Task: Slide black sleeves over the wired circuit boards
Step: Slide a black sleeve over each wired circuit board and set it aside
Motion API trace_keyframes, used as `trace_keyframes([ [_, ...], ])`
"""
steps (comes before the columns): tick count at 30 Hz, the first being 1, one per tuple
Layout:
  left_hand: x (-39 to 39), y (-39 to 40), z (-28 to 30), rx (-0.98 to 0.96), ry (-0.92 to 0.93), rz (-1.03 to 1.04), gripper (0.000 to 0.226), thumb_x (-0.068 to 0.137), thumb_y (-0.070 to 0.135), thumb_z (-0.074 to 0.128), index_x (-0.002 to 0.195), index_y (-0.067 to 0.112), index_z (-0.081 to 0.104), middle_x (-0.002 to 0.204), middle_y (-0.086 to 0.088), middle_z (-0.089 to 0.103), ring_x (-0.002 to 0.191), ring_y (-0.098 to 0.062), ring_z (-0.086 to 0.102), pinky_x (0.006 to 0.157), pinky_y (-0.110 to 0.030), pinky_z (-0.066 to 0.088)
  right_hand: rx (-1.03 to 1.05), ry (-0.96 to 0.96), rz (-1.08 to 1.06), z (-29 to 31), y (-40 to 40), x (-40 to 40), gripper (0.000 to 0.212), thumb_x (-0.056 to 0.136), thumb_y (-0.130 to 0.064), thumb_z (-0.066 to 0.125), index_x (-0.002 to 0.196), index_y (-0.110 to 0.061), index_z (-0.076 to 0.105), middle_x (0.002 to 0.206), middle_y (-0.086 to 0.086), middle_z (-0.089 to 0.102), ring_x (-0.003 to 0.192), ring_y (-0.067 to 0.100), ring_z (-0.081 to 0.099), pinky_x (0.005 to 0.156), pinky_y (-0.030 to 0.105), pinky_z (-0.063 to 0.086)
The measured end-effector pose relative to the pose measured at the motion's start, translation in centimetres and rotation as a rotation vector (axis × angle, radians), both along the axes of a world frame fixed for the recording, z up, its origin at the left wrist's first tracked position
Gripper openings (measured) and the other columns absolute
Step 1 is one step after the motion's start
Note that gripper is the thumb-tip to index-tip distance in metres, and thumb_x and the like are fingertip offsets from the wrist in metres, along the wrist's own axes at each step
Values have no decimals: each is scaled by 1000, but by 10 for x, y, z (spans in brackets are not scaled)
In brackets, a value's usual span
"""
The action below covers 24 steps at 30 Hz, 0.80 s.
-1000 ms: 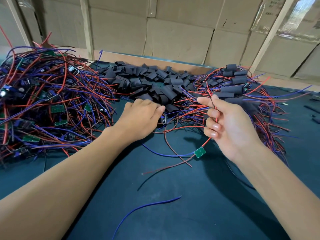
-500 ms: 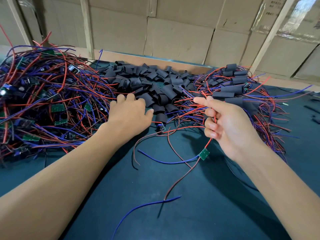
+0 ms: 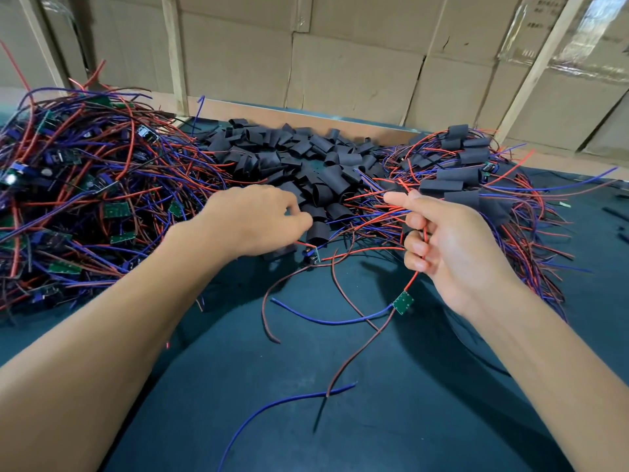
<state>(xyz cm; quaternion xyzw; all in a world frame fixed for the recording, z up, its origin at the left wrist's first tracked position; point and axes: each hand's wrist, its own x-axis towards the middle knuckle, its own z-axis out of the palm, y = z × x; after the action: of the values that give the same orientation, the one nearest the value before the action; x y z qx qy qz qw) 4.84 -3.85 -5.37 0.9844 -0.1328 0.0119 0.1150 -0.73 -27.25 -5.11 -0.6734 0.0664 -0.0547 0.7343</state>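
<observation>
Right grip: right hand (image 3: 452,243), right of centre, fingers curled round a thin red wire (image 3: 412,280); forefinger straight.
Board: small green circuit board (image 3: 403,302) dangles just below that hand, above the dark teal counter (image 3: 391,420).
Left grip: left hand (image 3: 253,221), centre frame, reaches into the heap of short black sleeves (image 3: 326,178) (blurred; cannot tell whether it pinches one).
Risk: the board's trailing wires cross other loose wires, so lifting may snag and drag them.

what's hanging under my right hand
A small green circuit board dangles below the right hand on a red wire gripped in its curled fingers. The wire's upper run is hidden inside the fist.
</observation>
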Motion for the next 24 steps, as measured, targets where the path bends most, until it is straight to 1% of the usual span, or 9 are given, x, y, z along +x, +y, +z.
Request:
trace_keyframes([
  [3, -6, 9, 10, -41, 176, -80, 48, 62, 63, 33, 102, 53, 58, 99, 18, 65, 100, -12, 59, 94, -39, 45, -8, 11, -6, -1, -1, 1, 26, 103, -24, 54, 109, -14, 77, 70, -7, 35, 50, 10, 26, 43, 24, 20],
  [5, -6, 12, 11, -22, 239, -153, 47, 66, 57, 45, 113, 56, 52, 100, 17, 62, 97, -4, 57, 93, -37, 45, -11, 17, -10, -2, -1, 1, 26, 104, -24, 53, 110, -14, 76, 70, -6, 35, 49, 10, 26, 43, 24, 20],
  [7, -2, 11, 7, 28, 169, -196, 47, 80, 48, 57, 126, 49, 46, 104, 14, 55, 93, -2, 53, 87, -34, 43, -12, 19, -15, -2, -1, 1, 26, 104, -24, 53, 111, -13, 76, 69, -6, 34, 48, 10, 26, 42, 24, 20],
  [9, 2, 10, 2, 33, 86, -209, 47, 86, 40, 63, 130, 41, 46, 103, 14, 51, 96, -10, 52, 85, -31, 41, -12, 22, -24, -2, 0, 2, 26, 104, -24, 53, 112, -12, 75, 68, -6, 34, 48, 10, 27, 41, 24, 21],
  [12, 5, 10, -3, -10, 51, -207, 47, 84, 53, 67, 125, 38, 51, 98, 15, 55, 98, -13, 54, 82, -30, 39, -8, 29, -32, -3, 0, 2, 25, 102, -23, 55, 109, -12, 76, 67, -6, 34, 48, 10, 27, 42, 24, 20],
  [14, 7, 10, -4, -18, 72, -200, 56, 77, 68, 68, 122, 40, 52, 94, 17, 59, 87, -6, 55, 76, -28, 39, -7, 25, -26, -3, -1, 2, 25, 103, -24, 54, 109, -12, 75, 67, -7, 34, 48, 10, 27, 42, 24, 20],
  [17, 8, 10, -4, -41, 100, -185, 61, 73, 63, 76, 125, 40, 54, 91, 19, 62, 80, 8, 51, 72, -27, 40, -10, 19, -1, -4, -1, 2, 26, 103, -25, 53, 109, -12, 76, 65, -7, 32, 47, 10, 24, 41, 23, 19],
  [21, 5, 6, -3, -124, -75, -104, 69, 82, 50, 75, 142, 30, 46, 106, 2, 67, 100, -21, 62, 89, -35, 51, -77, -16, 8, -4, -1, 0, 27, 101, -31, 60, 102, -14, 80, 71, 1, 15, 53, 14, 12, 43, 25, 13],
  [24, -3, 0, -1, -244, -315, -160, 67, 89, 44, 70, 147, 29, 40, 117, 1, 70, 112, -25, 63, 97, -40, 51, -156, -64, 4, -3, 0, -2, 24, 95, -37, 67, 93, -17, 82, 61, -3, 17, 48, 14, 13, 42, 21, 14],
])
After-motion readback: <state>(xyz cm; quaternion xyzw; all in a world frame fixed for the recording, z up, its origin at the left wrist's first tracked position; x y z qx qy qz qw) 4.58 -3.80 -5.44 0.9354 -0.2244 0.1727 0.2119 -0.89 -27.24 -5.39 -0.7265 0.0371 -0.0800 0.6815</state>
